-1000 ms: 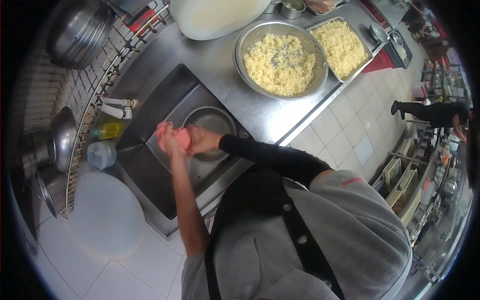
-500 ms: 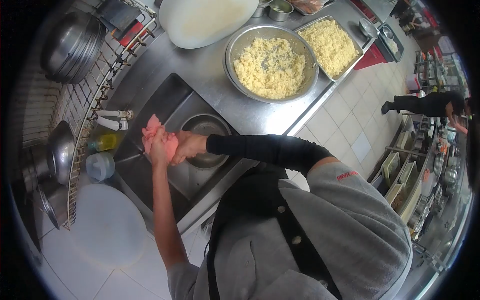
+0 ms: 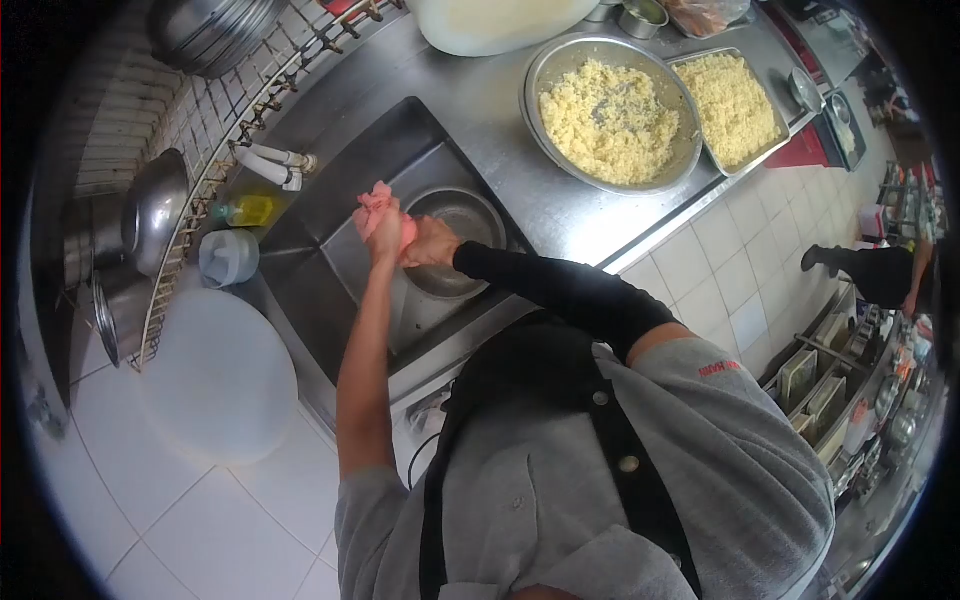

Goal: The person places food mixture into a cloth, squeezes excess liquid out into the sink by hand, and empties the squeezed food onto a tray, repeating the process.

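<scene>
A crumpled pink cloth (image 3: 374, 207) is bunched between my two hands above the metal sink (image 3: 408, 135). My left hand (image 3: 384, 240) is wrapped round it from the near side, with part of the cloth sticking out beyond the fingers. Beside it, my right hand (image 3: 433, 243) is closed on the cloth's other end, its fingers partly hidden. A black sleeve covers my right forearm; the left forearm is bare. Under and just right of my hands, a round metal pan (image 3: 470, 205) sits in the sink.
A large metal bowl (image 3: 533, 110) and a tray (image 3: 775, 145) hold yellow crumbly food on the counter. White pipes (image 3: 272, 165), a bottle of yellow liquid (image 3: 250, 210) and a wire rack (image 3: 190, 215) stand left of the sink. Another person (image 3: 870, 275) is far right.
The camera view has shifted, so the sink and counter appear farther up and right. Both hands still grip the pink cloth over the sink. The other person's posture has changed slightly.
</scene>
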### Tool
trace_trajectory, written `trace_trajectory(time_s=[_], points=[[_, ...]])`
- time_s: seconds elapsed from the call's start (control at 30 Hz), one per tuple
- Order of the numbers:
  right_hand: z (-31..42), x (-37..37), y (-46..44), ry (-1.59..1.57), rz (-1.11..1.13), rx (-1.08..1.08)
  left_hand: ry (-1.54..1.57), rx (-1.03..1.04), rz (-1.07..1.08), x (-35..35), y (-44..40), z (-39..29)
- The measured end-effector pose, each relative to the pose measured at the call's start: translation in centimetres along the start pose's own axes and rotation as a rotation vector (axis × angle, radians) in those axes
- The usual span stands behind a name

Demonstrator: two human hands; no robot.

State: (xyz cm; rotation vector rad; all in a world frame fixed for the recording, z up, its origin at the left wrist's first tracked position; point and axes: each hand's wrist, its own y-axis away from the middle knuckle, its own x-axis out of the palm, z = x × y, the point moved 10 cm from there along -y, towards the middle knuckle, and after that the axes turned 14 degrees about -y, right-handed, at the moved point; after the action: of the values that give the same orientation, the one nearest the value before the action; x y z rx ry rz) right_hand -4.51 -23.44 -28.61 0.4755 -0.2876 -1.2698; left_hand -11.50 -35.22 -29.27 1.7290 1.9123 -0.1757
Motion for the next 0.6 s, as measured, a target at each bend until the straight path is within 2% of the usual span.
trace_trajectory(time_s=[0.07,0.17,0.27,0.4,0.57,0.6], points=[[-1.2,0.1,-0.9,0.020,-0.061,-0.034,-0.056,-0.011,-0.065,-0.2,0.9,-1.1],[-2.0,0.0,-1.4,0.062,-0.098,-0.029,-0.054,-0.035,0.002,0.8,1.3,-1.3],[-1.9,-0.3,-1.2,0.082,-0.110,-0.051,-0.114,0.097,-0.014,0.8,1.4,-2.7],[-2.8,-0.3,-1.3,0.027,-0.117,-0.017,-0.091,-0.021,-0.054,1.2,1.2,-1.1],[-3.8,0.1,-2.2,0.086,-0.140,-0.095,-0.116,-0.131,-0.151,0.7,1.4,0.0],[-3.9,0.1,-2.3,0.098,-0.158,-0.112,-0.028,-0.148,-0.190,0.6,1.3,1.0]])
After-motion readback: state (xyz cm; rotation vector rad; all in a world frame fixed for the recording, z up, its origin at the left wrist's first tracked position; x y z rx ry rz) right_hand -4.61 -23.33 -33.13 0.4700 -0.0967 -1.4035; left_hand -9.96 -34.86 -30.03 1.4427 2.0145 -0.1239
